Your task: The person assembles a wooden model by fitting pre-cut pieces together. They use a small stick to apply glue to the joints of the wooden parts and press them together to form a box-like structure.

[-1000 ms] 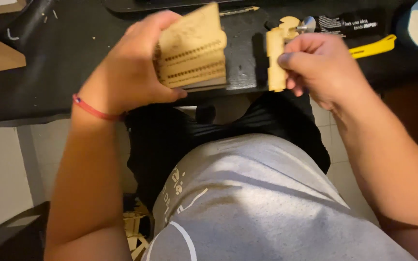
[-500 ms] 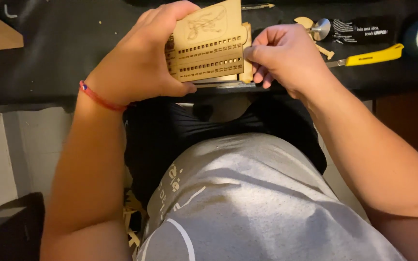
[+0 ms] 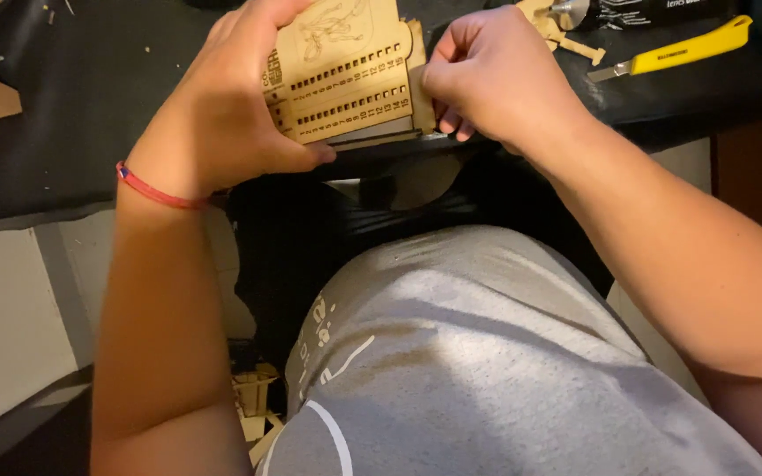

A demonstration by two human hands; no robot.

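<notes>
My left hand (image 3: pixel 222 106) grips a laser-cut wooden panel (image 3: pixel 346 75) with rows of small slots and an engraved drawing, held over the dark desk edge. A red band circles that wrist. My right hand (image 3: pixel 496 75) pinches a narrow wooden side piece (image 3: pixel 421 84) against the panel's right edge. The piece is mostly hidden by my fingers.
A yellow utility knife (image 3: pixel 672 55) lies on the black desk (image 3: pixel 63 115) at upper right, with small wooden parts (image 3: pixel 566 35) and a dark tube beside it. Wooden scraps (image 3: pixel 253 397) lie on the floor below. My grey shirt fills the lower frame.
My right hand brought the narrow wooden piece leftwards from apart to against the panel's right edge. The view shifted up and left slightly.
</notes>
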